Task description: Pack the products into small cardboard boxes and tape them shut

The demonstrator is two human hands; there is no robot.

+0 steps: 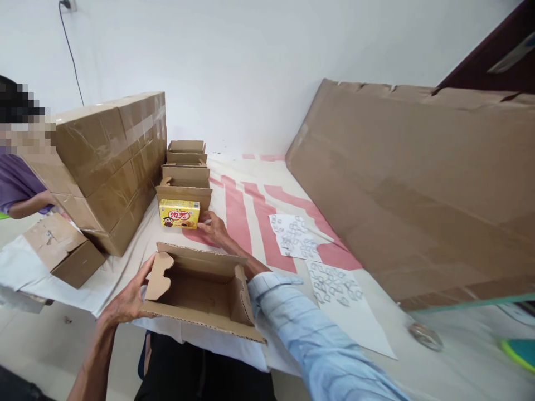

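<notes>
An open cardboard box (200, 256) sits at the near edge of the cloth-covered table, its inside bare and its left flap with a cut-out notch standing up. My left hand (127, 295) grips this box at its left side, thumb along the flap. Beyond the box, my right hand (215, 227) has its fingers closed at the lower right end of a small yellow snack box (179, 207) with red Chinese lettering. The yellow box stands upright in front of a row of several open cardboard boxes (186, 192); some of my right fingers are hidden behind it.
Taped cardboard cartons (111, 167) form a wall on the left, with a smaller carton (79, 262) below. Right of my arm lie paper sheets (295, 236) with marks and a tape roll (425, 336). A large cardboard panel (409, 189) rises at right. A co-worker's purple sleeve (19, 181) shows far left.
</notes>
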